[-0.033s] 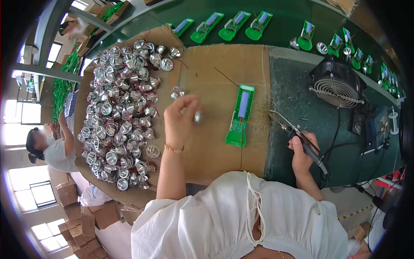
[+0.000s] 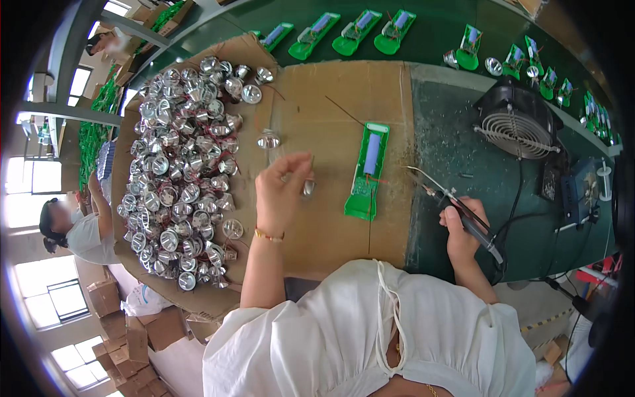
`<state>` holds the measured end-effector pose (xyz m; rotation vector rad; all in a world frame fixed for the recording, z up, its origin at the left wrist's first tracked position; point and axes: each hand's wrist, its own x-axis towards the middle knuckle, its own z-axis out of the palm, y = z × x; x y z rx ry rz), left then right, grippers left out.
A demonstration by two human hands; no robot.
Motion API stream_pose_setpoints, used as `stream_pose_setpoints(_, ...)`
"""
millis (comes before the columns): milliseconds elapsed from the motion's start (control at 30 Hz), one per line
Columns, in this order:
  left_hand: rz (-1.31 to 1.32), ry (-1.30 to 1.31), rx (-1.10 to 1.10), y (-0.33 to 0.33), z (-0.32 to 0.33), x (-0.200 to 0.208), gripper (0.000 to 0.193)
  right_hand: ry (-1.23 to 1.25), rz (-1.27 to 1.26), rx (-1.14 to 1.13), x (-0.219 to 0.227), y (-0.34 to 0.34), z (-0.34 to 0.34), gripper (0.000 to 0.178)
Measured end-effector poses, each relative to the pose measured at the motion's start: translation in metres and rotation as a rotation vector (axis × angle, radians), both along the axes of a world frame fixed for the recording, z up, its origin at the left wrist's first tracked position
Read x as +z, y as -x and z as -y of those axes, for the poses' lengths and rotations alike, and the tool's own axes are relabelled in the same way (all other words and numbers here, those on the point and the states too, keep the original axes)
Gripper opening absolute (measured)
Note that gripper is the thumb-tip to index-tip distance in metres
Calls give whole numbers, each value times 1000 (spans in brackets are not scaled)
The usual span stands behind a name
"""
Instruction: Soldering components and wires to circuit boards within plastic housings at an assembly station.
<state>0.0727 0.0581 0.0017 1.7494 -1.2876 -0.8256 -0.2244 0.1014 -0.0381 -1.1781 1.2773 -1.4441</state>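
My left hand (image 2: pixel 281 198) is over the cardboard mat, fingers pinched together. Close by its fingertips shows a small silver reflector cup (image 2: pixel 308 188), apparently held by its thin wire, though the grip itself is hidden. Wrapped around a soldering iron (image 2: pixel 466 223), my right hand (image 2: pixel 464 231) points the tip toward the mat's right edge, with a strand of solder wire (image 2: pixel 423 173) alongside. Between the hands lies a green plastic housing (image 2: pixel 360 206) with a blue cylindrical battery (image 2: pixel 372 153), a circuit board and loose thin wires. Another reflector cup (image 2: pixel 268 139) lies just beyond my left hand.
A large pile of silver reflector cups (image 2: pixel 178 172) fills a cardboard tray at left. Green housings (image 2: pixel 360 33) line the far side. A black fan (image 2: pixel 516 122) and a blue box-shaped unit (image 2: pixel 582 192) stand at right, with cables. Another person (image 2: pixel 83 225) works at far left.
My left hand has shifted slightly right, toward the green housing, and the reflector cup beside its fingers has moved along. The whole view has drifted a little; my right hand keeps its hold.
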Motion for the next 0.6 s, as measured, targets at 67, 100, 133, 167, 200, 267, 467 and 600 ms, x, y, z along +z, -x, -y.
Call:
stream_pose_setpoints(67, -9, -138, -53, 14, -25, 4, 14, 99, -70, 145, 3, -5, -1, 15)
stream_pose_setpoints(100, -4, -199, -84, 21, -35, 7, 14, 140, -98, 208, 3, -9, -3, 15)
stream_pose_setpoints(133, -17, -254, -107, 30, -37, 10, 14, 128, -80, 274, 12, -14, -2, 16)
stream_pose_setpoints(167, 22, -193, -126, 36, -38, 4, 13, 110, -81, 271, 16, -17, -5, 16)
stream_pose_setpoints(200, 66, -126, -143, 41, -39, -3, 12, 126, -136, 289, 19, -21, -7, 17)
stream_pose_setpoints(267, 90, 16, -176, 46, -39, -14, 12, 193, -221, 288, 15, -24, -9, 16)
stream_pose_setpoints(467, 107, 76, -180, 54, -35, -23, 10, 142, -200, 245, 12, -31, -18, 13)
stream_pose_setpoints(600, 116, 75, -180, 55, -35, -25, 9, 132, -204, 237, 14, -36, -16, 14)
